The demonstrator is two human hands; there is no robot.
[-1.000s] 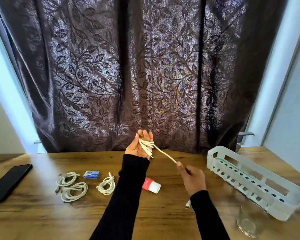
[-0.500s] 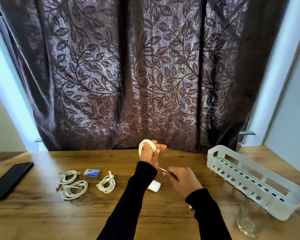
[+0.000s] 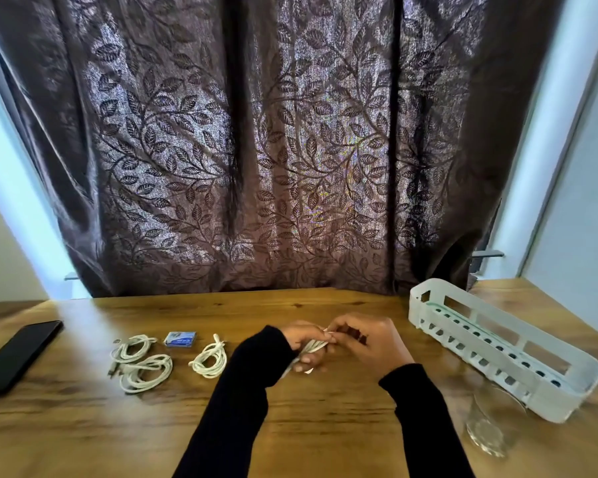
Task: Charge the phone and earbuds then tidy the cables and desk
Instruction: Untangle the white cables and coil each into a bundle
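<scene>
Low over the middle of the wooden desk (image 3: 325,426), my left hand (image 3: 306,343) grips a bundle of coiled white cable (image 3: 313,347). My right hand (image 3: 368,343) meets it and pinches the cable's end at the left fingertips. Three more white cable coils lie to the left: one (image 3: 132,348), a second (image 3: 146,374) and a third (image 3: 209,360). A black phone (image 3: 14,357) lies flat at the desk's far left. No earbuds are visible.
A small blue box (image 3: 180,339) sits between the coils. A white slotted plastic tray (image 3: 497,346) stands at the right, with a clear glass (image 3: 494,422) in front of it. A dark leaf-patterned curtain (image 3: 256,150) hangs behind the desk.
Both hands came down from in front of the curtain to just above the desk and closed together. The stretched cable between them is now gathered into the left hand's bundle, which hides the red-and-white item.
</scene>
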